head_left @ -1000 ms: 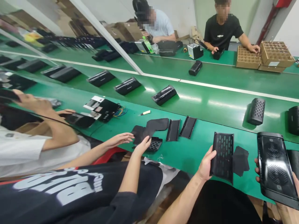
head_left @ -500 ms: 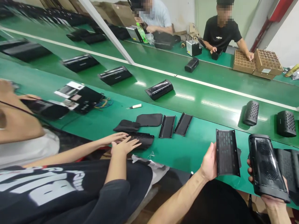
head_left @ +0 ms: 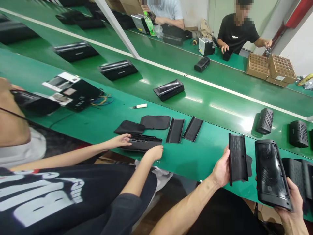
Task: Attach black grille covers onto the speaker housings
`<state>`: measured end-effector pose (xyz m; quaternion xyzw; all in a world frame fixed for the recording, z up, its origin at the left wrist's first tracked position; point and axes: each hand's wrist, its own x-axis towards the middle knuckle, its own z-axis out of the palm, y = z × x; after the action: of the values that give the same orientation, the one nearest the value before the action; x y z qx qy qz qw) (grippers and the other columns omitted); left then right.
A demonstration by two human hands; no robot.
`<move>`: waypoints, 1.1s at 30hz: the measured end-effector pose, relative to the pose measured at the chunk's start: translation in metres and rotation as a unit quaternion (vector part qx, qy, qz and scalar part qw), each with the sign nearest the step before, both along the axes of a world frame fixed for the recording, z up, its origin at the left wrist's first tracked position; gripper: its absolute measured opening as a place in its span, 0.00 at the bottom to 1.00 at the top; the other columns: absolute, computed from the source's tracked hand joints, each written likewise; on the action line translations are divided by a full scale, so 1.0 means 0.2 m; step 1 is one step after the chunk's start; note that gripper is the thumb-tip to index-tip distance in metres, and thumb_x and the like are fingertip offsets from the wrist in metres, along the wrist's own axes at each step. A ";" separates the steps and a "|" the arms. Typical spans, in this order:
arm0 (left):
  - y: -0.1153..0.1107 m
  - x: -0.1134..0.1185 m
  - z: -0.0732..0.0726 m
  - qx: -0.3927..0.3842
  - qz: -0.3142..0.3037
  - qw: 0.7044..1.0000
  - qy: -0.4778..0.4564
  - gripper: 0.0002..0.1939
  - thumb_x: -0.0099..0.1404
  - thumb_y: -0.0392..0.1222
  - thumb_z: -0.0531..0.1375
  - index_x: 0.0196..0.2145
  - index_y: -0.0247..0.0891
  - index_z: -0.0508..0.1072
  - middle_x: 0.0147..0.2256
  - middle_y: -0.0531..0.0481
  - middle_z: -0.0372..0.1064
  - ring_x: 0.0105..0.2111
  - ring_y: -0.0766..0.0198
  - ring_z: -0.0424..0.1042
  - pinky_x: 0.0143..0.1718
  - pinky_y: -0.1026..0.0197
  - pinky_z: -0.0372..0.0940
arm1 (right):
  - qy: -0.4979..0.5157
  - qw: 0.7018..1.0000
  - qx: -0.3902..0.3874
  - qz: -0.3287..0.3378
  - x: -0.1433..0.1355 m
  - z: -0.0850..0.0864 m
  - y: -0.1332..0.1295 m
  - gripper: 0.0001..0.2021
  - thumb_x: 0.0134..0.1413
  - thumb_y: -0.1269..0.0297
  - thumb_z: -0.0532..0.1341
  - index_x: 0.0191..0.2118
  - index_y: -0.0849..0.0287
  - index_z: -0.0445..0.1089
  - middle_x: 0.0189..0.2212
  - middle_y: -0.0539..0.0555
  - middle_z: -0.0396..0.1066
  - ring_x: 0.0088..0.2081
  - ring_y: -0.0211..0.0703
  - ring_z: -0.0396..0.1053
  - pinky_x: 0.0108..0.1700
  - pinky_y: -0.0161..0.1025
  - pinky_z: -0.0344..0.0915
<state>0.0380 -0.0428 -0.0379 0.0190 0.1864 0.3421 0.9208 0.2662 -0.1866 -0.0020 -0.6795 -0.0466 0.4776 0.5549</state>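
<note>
My left hand [head_left: 221, 168] is closed on the left edge of a black perforated speaker grille panel [head_left: 237, 160], held upright above the table with its hollow inner side towards me. In my right hand [head_left: 292, 199] is a black speaker body [head_left: 272, 173], its glossy front with round mesh areas facing up; my fingers wrap its lower end and sides. Panel and speaker are apart, side by side. A dark flat piece [head_left: 249, 165] shows partly behind the panel. More black speakers [head_left: 294, 173] stand right of my right hand, partly hidden.
At left, a co-worker's hands [head_left: 155, 152] touch another grille panel [head_left: 144, 143] on the green table [head_left: 190, 156]. Two grille panels [head_left: 175, 130], black sheets [head_left: 155, 122] and a white-handled tool [head_left: 140, 106] lie nearby. Speakers sit along the green conveyor [head_left: 220, 98]. Two people work opposite, beside divided cartons [head_left: 258, 65].
The grille panel in my left hand has turned slightly. The speaker in my right hand has shifted a little left. The co-worker's hands have moved apart, uncovering their panel.
</note>
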 end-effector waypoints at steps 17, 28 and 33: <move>0.05 0.24 0.08 0.091 -0.018 0.989 -0.117 0.36 0.69 0.68 0.60 0.57 0.33 0.80 0.58 0.35 0.77 0.66 0.39 0.68 0.71 0.42 0.57 | -0.411 0.865 -0.035 0.286 -0.13 0.43 0.43 0.51 0.52 0.39 0.70 0.78 0.45 0.52 0.74 0.57 0.59 0.73 0.66 0.56 0.73 0.63 0.52; 0.08 0.26 0.20 0.128 0.034 0.990 -0.051 0.29 0.65 0.69 0.64 0.57 0.54 0.81 0.60 0.54 0.76 0.71 0.39 0.61 0.63 0.43 0.66 | -0.514 0.801 -0.034 0.306 -0.26 0.51 0.51 0.44 0.60 0.38 0.63 0.77 0.45 0.54 0.66 0.59 0.68 0.66 0.67 0.67 0.65 0.58 0.65; 0.08 0.28 0.19 0.114 0.036 0.992 -0.047 0.29 0.64 0.68 0.65 0.55 0.50 0.82 0.58 0.51 0.77 0.68 0.37 0.64 0.60 0.43 0.69 | -0.520 0.791 -0.062 0.315 -0.22 0.48 0.52 0.43 0.60 0.38 0.63 0.77 0.43 0.53 0.64 0.58 0.69 0.63 0.67 0.71 0.62 0.57 0.68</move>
<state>0.0939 -0.0264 -0.0001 0.1009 0.1029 0.3941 0.9077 0.2225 -0.0829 0.0942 -0.8058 -0.5102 0.2024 0.2224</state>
